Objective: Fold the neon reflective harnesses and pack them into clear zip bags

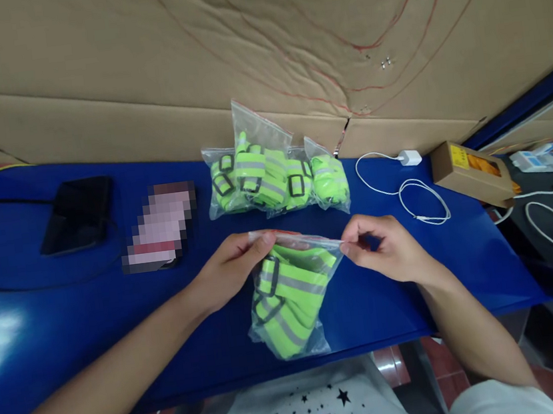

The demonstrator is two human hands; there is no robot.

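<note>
A clear zip bag [296, 285] hangs between my hands near the table's front edge. Inside it lies a folded neon-yellow reflective strap [299, 288] with grey stripes and black buckles. My left hand [235, 262] grips the bag's top left, thumb in front and fingers behind. With thumb and forefinger, my right hand [387, 247] pinches the top right corner of the bag. Whether the seal is fully closed cannot be made out. Behind my hands, several similar bags of straps [267, 174] lean together at the back of the table.
On the blue table [467, 277], a blurred-out phone [161, 228] and a black device [76, 215] lie to the left. A white charger [409, 158] with a coiled cable and a cardboard box [471, 173] are at the right. A cardboard panel [113, 72] stands behind.
</note>
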